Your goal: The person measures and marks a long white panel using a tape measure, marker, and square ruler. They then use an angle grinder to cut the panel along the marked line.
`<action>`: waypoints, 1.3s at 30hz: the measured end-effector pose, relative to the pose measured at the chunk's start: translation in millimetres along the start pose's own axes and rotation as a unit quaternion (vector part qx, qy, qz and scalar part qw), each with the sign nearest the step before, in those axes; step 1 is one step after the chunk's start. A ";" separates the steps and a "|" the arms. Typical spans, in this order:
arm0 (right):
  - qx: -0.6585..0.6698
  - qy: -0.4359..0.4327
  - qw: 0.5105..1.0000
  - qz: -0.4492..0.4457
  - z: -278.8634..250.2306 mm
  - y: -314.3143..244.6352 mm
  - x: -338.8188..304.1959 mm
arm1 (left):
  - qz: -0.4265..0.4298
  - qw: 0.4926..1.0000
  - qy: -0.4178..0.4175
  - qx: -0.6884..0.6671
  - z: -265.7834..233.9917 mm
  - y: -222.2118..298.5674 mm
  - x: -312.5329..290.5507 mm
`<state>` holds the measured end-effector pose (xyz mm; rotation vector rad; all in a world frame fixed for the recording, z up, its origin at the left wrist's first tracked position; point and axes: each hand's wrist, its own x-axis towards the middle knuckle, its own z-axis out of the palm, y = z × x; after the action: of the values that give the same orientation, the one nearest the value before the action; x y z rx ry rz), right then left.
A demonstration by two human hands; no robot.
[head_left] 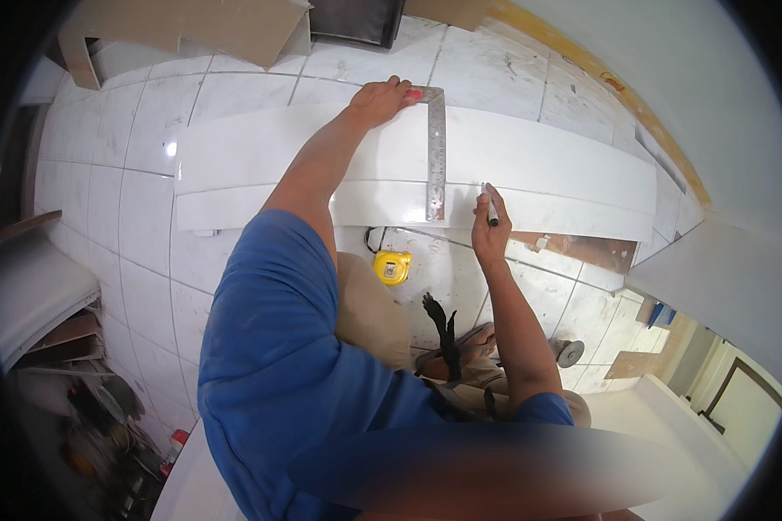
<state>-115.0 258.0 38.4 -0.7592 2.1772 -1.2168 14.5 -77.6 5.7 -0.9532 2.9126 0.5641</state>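
Observation:
A long white panel (278, 152) lies across in front of me, with a line running along its nearer part. Over it, from the far edge to the near edge, lies a metal try square (437, 156). My left hand (378, 102) is closed on the square's handle at the panel's far edge. In my right hand (491, 227), to the right of the blade and over the near edge, is a white marker pen (493, 208) with a dark end. A yellow tape measure (392, 267) rests on the floor between me and the panel.
White floor tiles (148, 217) surround the panel. Brown boards (208, 30) and a dark box-like object (356, 19) stand at the far side. A brown strip (582, 252) sits under the panel's right end. A round metal object (568, 352) is near my right arm. Cluttered tools (104, 417) are at lower left.

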 end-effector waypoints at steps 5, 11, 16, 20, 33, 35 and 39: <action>-0.080 0.042 0.989 -0.113 -8.1 -18.1 -4.0 | 0.004 1.000 -0.002 0.008 1.5 -2.3 -1.0; -0.017 0.015 0.997 -0.073 -5.8 -9.4 -4.0 | -0.004 1.000 -0.004 0.023 3.0 -1.6 -0.8; -0.006 -0.047 0.997 -0.059 10.6 4.0 -14.1 | -0.005 1.000 -0.004 0.021 1.0 1.5 -1.4; -0.002 -0.039 0.998 -0.044 21.4 1.4 -14.0 | 0.003 1.000 0.003 0.014 0.5 0.6 -2.2; -0.002 -0.055 0.998 -0.036 28.1 -16.1 -5.0 | 0.016 0.999 0.037 0.017 7.9 -4.9 -2.7; -0.030 -0.040 0.996 -0.079 28.4 -8.3 -2.0 | 0.014 0.999 0.031 0.024 6.6 -2.8 -1.9; -0.044 -0.055 0.994 -0.088 24.7 -5.9 -5.9 | 0.018 0.999 0.036 0.027 6.6 -2.9 -1.8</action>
<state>-92.9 245.3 33.3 -1.0495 2.1204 -1.1391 17.1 -76.4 -1.2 -0.9369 2.9977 0.4606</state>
